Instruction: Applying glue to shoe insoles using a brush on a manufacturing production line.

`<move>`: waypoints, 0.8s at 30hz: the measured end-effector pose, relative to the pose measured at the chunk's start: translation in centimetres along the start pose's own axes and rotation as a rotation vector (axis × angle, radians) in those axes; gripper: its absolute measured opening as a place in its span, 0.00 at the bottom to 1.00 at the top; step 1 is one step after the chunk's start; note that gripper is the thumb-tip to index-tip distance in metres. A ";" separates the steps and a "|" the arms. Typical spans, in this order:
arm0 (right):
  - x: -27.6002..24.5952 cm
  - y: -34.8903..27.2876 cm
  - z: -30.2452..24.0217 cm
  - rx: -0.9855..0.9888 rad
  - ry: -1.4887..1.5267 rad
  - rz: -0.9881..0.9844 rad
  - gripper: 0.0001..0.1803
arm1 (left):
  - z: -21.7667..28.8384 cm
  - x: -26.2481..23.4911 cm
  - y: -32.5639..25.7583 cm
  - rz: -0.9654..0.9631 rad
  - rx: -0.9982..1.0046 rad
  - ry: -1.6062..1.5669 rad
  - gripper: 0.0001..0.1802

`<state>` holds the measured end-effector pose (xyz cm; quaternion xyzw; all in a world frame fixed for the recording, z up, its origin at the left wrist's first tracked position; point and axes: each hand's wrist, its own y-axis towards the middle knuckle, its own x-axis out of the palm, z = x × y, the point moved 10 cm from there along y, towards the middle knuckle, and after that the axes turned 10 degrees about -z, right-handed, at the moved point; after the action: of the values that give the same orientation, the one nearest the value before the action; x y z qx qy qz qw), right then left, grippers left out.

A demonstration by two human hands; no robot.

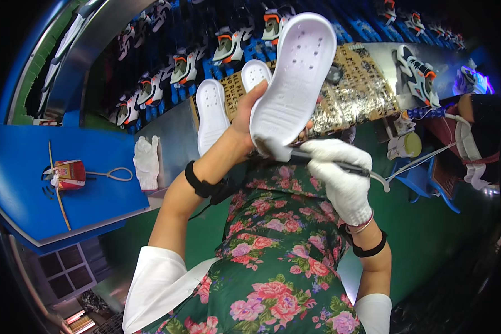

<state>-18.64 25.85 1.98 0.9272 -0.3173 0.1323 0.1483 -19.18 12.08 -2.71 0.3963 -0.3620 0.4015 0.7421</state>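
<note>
My bare left hand (244, 121) holds a white shoe insole (295, 78) upright by its heel end, above my lap. My right hand (339, 172), in a white glove, grips a thin dark tool (339, 165) with a pale hose trailing off to the right. The tool's tip touches the lower heel end of the held insole. Two more white insoles (211, 114) (256, 73) lie behind the hand on a patterned sheet (356, 89). A black band circles each wrist.
A conveyor at the top carries several white, orange and black sneakers (185, 65). One sneaker (417, 69) rests right of the sheet. A white glove (147, 161) lies on the metal table. A blue shelf (50, 189) at left holds a small red and white container (68, 173).
</note>
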 end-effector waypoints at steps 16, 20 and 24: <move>1.9 2.7 -8.3 -0.770 -1.255 -0.229 0.15 | -4.3 -1.0 -2.6 0.232 -0.058 -0.197 0.43; 5.5 0.4 -5.6 -0.524 -0.786 -0.534 0.14 | -1.8 -2.7 -3.2 0.314 0.048 -0.158 0.41; -1.4 1.4 -4.9 -0.109 -0.276 -0.164 0.13 | 0.0 -1.0 -3.6 0.261 0.095 -0.233 0.42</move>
<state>-21.32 27.31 6.32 0.9500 -0.2646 -0.0264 0.1638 -16.42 10.51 -4.61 0.4242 -0.4748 0.4624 0.6170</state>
